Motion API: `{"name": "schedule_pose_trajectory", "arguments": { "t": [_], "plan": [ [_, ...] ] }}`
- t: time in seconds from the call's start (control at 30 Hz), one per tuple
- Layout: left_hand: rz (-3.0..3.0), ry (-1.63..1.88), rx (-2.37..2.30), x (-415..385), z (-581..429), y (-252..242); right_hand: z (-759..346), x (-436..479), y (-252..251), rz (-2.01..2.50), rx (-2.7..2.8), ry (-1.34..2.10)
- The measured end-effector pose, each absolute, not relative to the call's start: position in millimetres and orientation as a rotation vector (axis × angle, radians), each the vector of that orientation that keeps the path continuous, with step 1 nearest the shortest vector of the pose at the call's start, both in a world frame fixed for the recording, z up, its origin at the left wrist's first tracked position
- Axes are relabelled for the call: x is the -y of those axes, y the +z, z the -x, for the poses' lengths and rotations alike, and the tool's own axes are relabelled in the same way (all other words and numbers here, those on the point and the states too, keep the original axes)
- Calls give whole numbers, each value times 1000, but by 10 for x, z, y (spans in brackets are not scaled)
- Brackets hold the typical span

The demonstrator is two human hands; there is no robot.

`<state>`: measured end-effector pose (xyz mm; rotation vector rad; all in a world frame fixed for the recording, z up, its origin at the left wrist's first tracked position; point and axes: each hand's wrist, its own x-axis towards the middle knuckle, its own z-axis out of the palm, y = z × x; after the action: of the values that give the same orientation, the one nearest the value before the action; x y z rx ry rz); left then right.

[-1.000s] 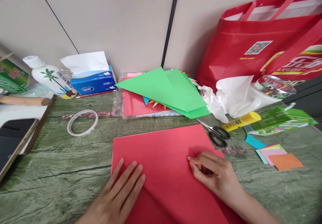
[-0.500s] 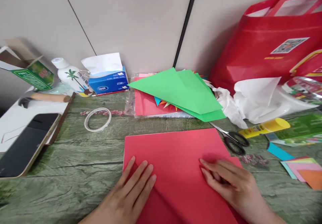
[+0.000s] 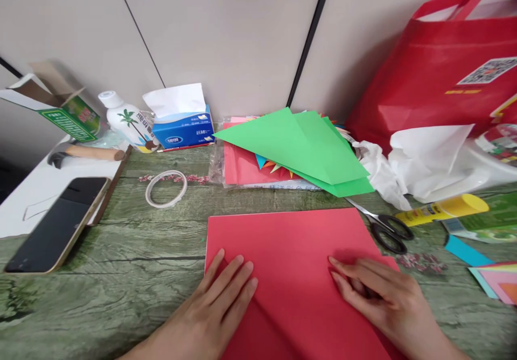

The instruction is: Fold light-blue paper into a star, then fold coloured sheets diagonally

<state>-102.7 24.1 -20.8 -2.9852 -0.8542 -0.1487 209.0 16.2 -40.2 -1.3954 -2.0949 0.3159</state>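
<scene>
A stack of red paper [image 3: 283,236] lies in front of me on the table. My left hand [image 3: 218,300] rests flat on its left part, fingers stretched out and slightly apart. From beside those fingertips a dark crease or raised edge runs down toward the bottom of the view. On the right part of the paper, my right hand [image 3: 379,295] is closed, thumb and forefinger drawn together at the red sheet; the exact edge they pinch is hard to make out. Black-handled scissors [image 3: 390,232] lie just beyond my right hand.
Green folded paper [image 3: 302,144] lies on a packet behind the stack. A tape roll [image 3: 166,188], phone [image 3: 58,225], hammer [image 3: 89,152], bottle [image 3: 127,120] and tissue pack [image 3: 183,128] are left. Right are a glue stick [image 3: 444,209], crumpled tissue [image 3: 379,171] and red bag [image 3: 436,74].
The whole view has shifted, so the objects appear a little farther right. Both hands keep nearly the same places on the red paper.
</scene>
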Motion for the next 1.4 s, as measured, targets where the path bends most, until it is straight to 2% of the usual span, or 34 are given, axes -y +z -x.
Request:
{"name": "schedule_pose_trajectory", "arguments": {
  "t": [0.2,0.33,0.57,0.8,1.17,1.4],
  "plan": [
    [2928,-105,1035,-198,1050,-355,-2073,-181,-346,1411,2142,251],
    [2857,-124,944,-256,1054,-366,-2111,-193,-323,1395,2184,230],
    [2813,-132,858,-377,936,-107,-2270,-210,-331,1190,2255,342],
    [2754,147,1020,-358,614,145,-2295,-190,-384,1169,2179,342],
    [2673,316,1215,-333,192,355,-2325,-207,-428,1192,2191,345],
    [2963,163,899,-388,-120,320,-2319,-202,-421,1202,2212,297]
  ]
}}
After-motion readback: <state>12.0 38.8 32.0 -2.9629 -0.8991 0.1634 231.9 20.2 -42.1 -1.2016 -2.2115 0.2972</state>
